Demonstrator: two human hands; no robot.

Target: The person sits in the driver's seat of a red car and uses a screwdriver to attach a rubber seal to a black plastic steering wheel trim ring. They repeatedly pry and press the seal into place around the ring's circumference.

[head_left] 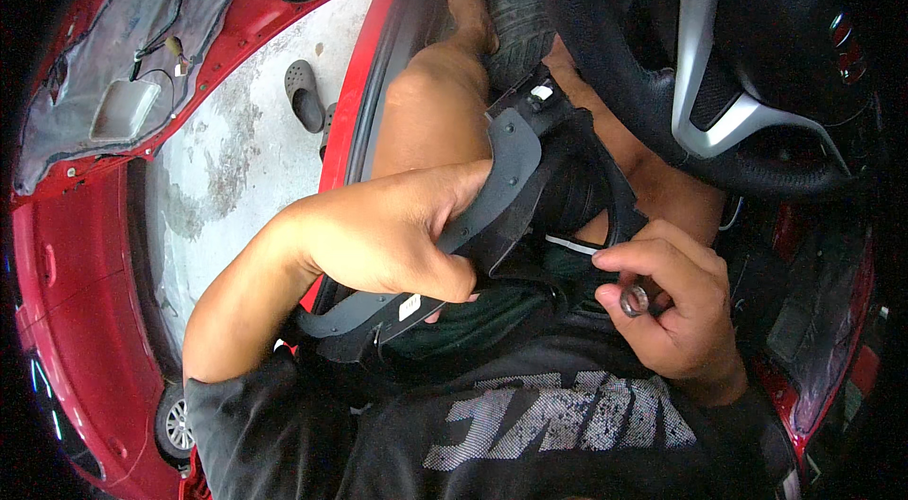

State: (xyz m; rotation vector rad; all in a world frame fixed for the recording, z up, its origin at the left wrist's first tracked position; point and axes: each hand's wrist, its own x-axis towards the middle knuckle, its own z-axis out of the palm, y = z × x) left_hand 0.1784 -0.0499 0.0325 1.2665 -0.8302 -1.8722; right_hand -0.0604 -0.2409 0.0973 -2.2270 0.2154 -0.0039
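Beside the steering wheel (pixel 697 55), the left hand (pixel 388 235) clasps a dark panel (pixel 511 152), partly hiding the legs (pixel 430 122). Right hand (pixel 676 297) grips a round-ended tool (pixel 634 300). Shoes (pixel 305 97) lie outside.

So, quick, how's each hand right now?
Left hand: closed on the dark plastic panel.
Right hand: closed around a small round-ended object.

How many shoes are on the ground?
2. One gray clog lies on the floor outside the car doorway. The second clog is beside it, partly hidden by the doorway's red edge.
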